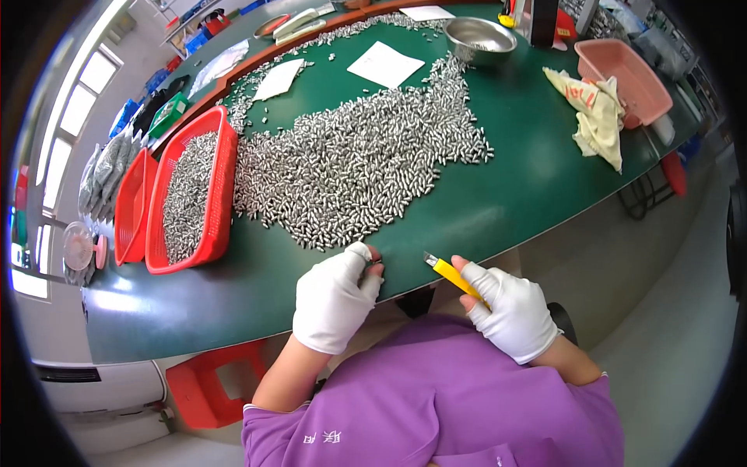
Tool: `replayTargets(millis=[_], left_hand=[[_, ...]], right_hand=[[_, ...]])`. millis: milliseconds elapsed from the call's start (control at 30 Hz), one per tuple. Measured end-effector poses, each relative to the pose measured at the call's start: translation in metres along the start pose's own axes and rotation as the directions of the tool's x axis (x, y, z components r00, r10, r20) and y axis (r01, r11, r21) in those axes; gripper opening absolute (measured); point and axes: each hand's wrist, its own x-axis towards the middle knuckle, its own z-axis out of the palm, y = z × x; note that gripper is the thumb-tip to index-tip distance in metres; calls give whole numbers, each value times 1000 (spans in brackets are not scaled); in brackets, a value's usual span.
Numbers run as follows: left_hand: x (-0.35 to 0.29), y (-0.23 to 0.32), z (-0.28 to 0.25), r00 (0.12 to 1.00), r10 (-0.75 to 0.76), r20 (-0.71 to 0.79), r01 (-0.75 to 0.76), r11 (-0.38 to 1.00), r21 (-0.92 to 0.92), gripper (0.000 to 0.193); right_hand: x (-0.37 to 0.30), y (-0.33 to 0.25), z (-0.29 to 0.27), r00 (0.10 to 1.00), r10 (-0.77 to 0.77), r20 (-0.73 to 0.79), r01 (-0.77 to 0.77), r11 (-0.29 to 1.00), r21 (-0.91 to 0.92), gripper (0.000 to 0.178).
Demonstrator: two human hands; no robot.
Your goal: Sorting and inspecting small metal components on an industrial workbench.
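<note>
1. A small pink fan (78,246) stands well to the left of the pile, with clear bags (109,175) heaped behind it.
2. Closer in on the pile's left, a red tray (129,214) sits right beside a red basket (158,233). The basket is loaded with the same sort of metal bits, and its right side runs along the pile's left edge.
3. The pile of small metal pieces (342,163) itself spreads over my green table (537,163), shiny and loose.
4. My left hand (334,300), in a white glove with bare fingertips, is just off the pile's near edge. Its fingers are curled, thumb and forefinger close together; what sits between them is too small to tell.
5. White paper (385,64) lies on the far side of the pile.
6. A steel bowl (480,39) is by the pile's far right corner.
7. My right hand (513,311), gloved the same way, is nearer me than the pile and to its right. It grips a yellow cutter knife (459,282) between thumb and fingers, blade tip towards the pile.
8. Well right of the pile, a pale yellow cloth (595,113) hangs partly over a pink tub (642,74).
</note>
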Motion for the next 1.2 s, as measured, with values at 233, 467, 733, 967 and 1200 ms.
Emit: replayTargets(millis=[233, 467, 733, 967, 1200], left_hand=[[-5, 1, 0, 994, -100, 54, 100, 995, 2, 9], [-10, -5, -1, 981, -181, 69, 187, 978, -91, 9], [-8, -4, -4, 955, -271, 119, 288, 943, -165, 9], [-6, 0, -6, 952, -279, 128, 297, 943, -151, 9], [-6, -1, -7, 943, -298, 150, 319, 938, -139, 8]], right_hand=[[11, -15, -1, 987, 9, 160, -3, 999, -33, 63], [9, -19, 9, 990, -27, 139, 26, 1000, 12, 63], [23, -31, 10, 967, -87, 240, 66, 993, 93, 61], [25, -35, 12, 962, -68, 263, 43, 994, 101, 61], [27, -34, 12, 950, -36, 312, -22, 984, 178, 59]])
